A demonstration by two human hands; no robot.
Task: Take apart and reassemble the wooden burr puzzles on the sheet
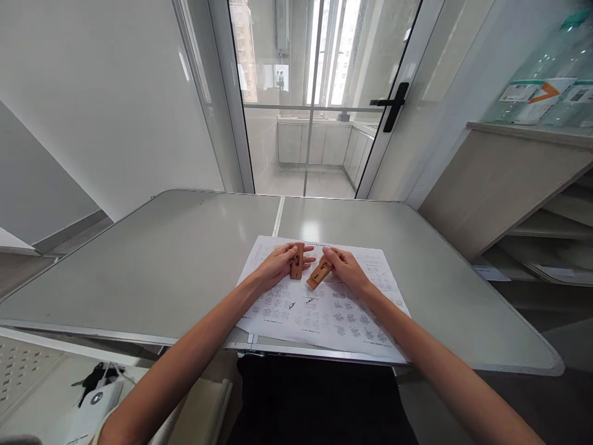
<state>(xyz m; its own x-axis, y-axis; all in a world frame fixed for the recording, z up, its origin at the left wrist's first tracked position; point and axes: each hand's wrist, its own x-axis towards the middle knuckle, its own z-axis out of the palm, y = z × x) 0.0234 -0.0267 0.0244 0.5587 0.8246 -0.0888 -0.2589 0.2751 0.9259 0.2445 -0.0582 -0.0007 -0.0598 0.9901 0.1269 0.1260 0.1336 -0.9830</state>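
Head view: the left wooden block (296, 269) is pinched by the left hand (281, 261), partly spread; the right block (318, 275) is gripped by the right hand (341, 264), nearly closed, over a printed sheet (319, 321). The 2 blocks' edges should be held lightly, cut-outs uncovered.

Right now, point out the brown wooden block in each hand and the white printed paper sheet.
Left brown wooden block (295, 268), in the left hand (280, 262): head view, lower face.
Right brown wooden block (319, 273), in the right hand (343, 262): head view, middle of its face.
White printed paper sheet (326, 310): head view, its lower middle.
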